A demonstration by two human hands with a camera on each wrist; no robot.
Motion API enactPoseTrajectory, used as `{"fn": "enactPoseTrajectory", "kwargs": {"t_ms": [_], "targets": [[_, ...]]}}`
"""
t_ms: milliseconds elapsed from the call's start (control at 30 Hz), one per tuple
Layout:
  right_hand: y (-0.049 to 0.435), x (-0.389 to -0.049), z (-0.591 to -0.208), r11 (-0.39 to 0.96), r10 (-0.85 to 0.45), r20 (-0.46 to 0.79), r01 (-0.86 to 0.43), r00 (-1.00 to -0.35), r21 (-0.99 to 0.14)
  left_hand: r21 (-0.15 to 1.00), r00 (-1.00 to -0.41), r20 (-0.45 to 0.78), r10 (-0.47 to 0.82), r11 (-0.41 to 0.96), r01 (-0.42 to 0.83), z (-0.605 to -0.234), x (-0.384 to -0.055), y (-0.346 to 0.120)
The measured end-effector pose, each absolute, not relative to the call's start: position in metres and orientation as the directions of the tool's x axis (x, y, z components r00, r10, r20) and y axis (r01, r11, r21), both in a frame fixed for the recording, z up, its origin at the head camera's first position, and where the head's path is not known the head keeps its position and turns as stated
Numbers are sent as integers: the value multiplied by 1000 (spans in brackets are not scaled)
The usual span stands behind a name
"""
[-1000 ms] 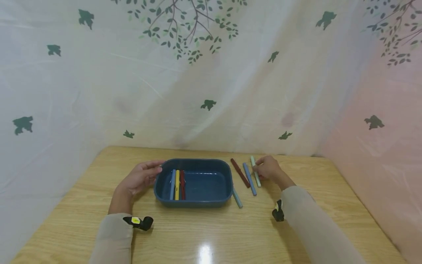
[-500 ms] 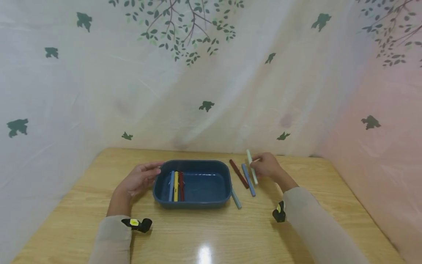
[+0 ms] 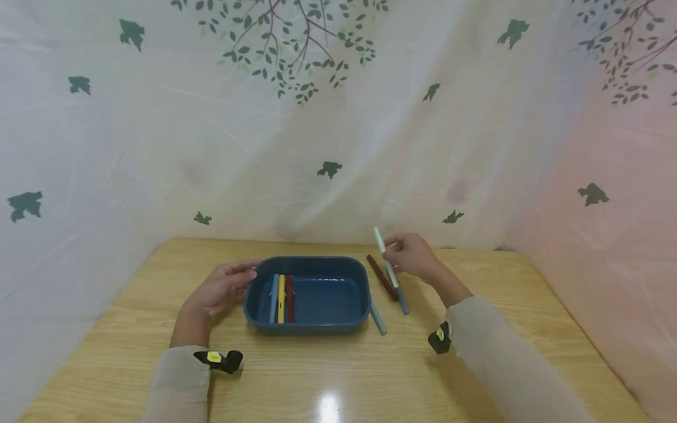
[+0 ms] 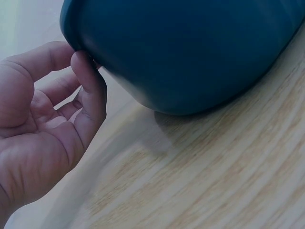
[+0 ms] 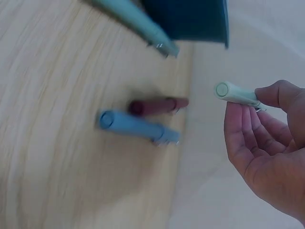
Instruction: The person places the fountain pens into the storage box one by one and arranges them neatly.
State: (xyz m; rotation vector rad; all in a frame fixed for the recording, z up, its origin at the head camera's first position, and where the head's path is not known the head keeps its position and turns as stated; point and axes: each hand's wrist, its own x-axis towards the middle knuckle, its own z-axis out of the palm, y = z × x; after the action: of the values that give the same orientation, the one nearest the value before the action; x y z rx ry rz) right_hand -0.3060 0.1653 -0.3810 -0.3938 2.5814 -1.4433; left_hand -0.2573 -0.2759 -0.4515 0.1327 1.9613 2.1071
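My right hand (image 3: 412, 255) pinches a pale green pen (image 5: 238, 94) between thumb and fingers, raised over the table with its far end tipped up. In the head view, its lower end overlaps a blue pen (image 3: 403, 302) lying on the table. Beside that lies a dark red pen (image 3: 379, 276). My left hand (image 3: 227, 288) holds the rim at the left end of a dark blue basin (image 3: 307, 329), thumb and finger meeting at its edge in the left wrist view. Inside the basin, a blue pen (image 3: 274, 299), a yellow pen (image 3: 281, 299) and a red pen (image 3: 290, 299) lie side by side.
A grey-green pen (image 3: 378, 320) lies close against the basin's right end. The wooden table (image 3: 317, 370) reaches back to a pale cloth backdrop (image 3: 254, 176) printed with leaves and birds.
My right hand has lifted the pale green pen off the table and carried it left, over the blue pen. My left hand has stayed at the basin's rim.
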Motion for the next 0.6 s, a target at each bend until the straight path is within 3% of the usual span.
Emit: {"fn": "enactPoseTrajectory", "kwargs": {"t_ms": [600], "targets": [[100, -292, -368, 471, -408, 46, -253, -912, -845, 989, -959, -100, 264, -81, -126, -449, -256, -276]]}}
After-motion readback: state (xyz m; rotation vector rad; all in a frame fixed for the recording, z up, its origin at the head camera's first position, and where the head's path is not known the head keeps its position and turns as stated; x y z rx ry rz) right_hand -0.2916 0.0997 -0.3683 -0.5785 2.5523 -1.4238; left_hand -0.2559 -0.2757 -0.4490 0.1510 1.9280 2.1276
